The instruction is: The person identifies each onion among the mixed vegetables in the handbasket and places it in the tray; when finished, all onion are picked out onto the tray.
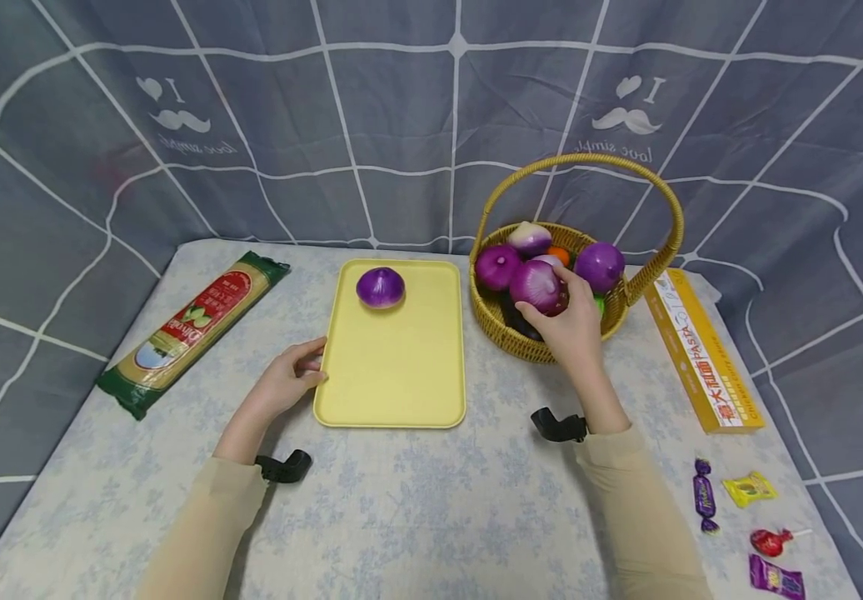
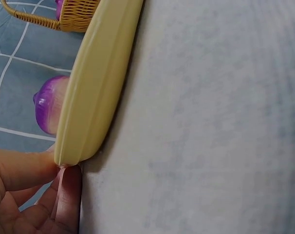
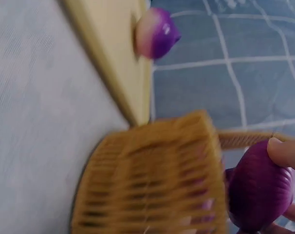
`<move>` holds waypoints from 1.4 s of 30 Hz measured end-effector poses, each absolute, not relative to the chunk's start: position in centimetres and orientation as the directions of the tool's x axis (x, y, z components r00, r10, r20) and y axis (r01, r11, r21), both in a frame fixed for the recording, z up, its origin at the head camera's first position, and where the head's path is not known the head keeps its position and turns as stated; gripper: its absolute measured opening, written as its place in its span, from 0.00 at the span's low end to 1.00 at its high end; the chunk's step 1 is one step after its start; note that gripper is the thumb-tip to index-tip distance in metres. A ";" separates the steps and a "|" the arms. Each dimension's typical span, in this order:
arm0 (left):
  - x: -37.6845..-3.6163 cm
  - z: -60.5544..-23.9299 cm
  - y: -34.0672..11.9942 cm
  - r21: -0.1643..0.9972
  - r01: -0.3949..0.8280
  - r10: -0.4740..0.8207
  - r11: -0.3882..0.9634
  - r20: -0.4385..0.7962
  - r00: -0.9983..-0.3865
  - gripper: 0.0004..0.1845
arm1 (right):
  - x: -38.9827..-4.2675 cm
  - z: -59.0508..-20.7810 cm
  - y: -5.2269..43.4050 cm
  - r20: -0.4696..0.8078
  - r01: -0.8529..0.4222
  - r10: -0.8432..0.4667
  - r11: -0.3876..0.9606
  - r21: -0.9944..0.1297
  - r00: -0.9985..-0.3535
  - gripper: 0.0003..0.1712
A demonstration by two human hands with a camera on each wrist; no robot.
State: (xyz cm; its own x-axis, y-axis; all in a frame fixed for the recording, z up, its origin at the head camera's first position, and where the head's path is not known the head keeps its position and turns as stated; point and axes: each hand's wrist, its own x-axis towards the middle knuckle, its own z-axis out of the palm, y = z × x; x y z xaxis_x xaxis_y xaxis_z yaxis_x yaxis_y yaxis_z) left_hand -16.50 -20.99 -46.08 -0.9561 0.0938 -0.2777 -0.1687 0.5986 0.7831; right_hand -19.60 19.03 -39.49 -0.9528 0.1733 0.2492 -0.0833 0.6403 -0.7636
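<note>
My right hand (image 1: 576,323) grips a purple onion (image 1: 536,287) at the mouth of a wicker basket (image 1: 510,337). In the right wrist view that onion (image 3: 259,187) sits between thumb and fingers, beside the basket wall (image 3: 147,175). My left hand (image 1: 285,379) pinches the left edge of a yellow tray (image 1: 390,367), and the left wrist view has the thumb at the tray's rim (image 2: 96,87) with fingers below. A purple-and-white onion (image 1: 381,287) lies near the tray's far end. More purple vegetables, such as a round one (image 1: 600,267), fill the basket; its bottom is hidden.
A green-ended pasta packet (image 1: 195,329) lies left of the tray. Right of the basket is a yellow pasta box (image 1: 704,354). Wrapped sweets (image 1: 705,496) and a red lollipop (image 1: 770,542) lie at the near right. The basket's tall handle (image 1: 589,158) arches over its contents.
</note>
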 end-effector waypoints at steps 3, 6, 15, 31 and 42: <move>-16.6 -46.0 -21.0 0.784 -0.166 0.095 0.599 -0.275 -0.957 0.33 | -19.2 -38.9 17.9 0.293 -0.162 0.133 0.588 -0.793 -0.947 0.42; -16.6 -45.9 -20.9 0.782 -0.174 0.090 0.599 -0.282 -0.955 0.33 | -19.0 -38.4 16.4 0.302 -0.203 0.096 0.546 -0.813 -0.949 0.43; -16.4 -45.7 -21.0 0.777 -0.193 0.083 0.600 -0.300 -0.950 0.33 | -19.8 -38.7 10.4 0.297 -0.257 -0.002 0.510 -0.821 -0.955 0.42; -16.4 -46.1 -20.9 0.783 -0.197 0.081 0.590 -0.300 -0.950 0.33 | -23.0 -43.0 5.3 0.176 -0.143 -0.010 0.629 -0.764 -0.984 0.41; -16.4 -45.9 -20.9 0.787 -0.183 0.089 0.589 -0.288 -0.953 0.33 | -24.3 -44.7 4.9 0.124 -0.071 0.033 0.665 -0.744 -0.992 0.39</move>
State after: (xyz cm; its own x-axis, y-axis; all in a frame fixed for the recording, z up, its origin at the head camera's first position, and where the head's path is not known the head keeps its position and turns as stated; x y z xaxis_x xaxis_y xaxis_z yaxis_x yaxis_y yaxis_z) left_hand -16.44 -20.94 -45.95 -0.9534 0.0892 -0.2881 -0.1826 0.5895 0.7869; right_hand -24.29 4.94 -44.73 -0.9917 0.0332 0.1241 -0.0708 0.6648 -0.7437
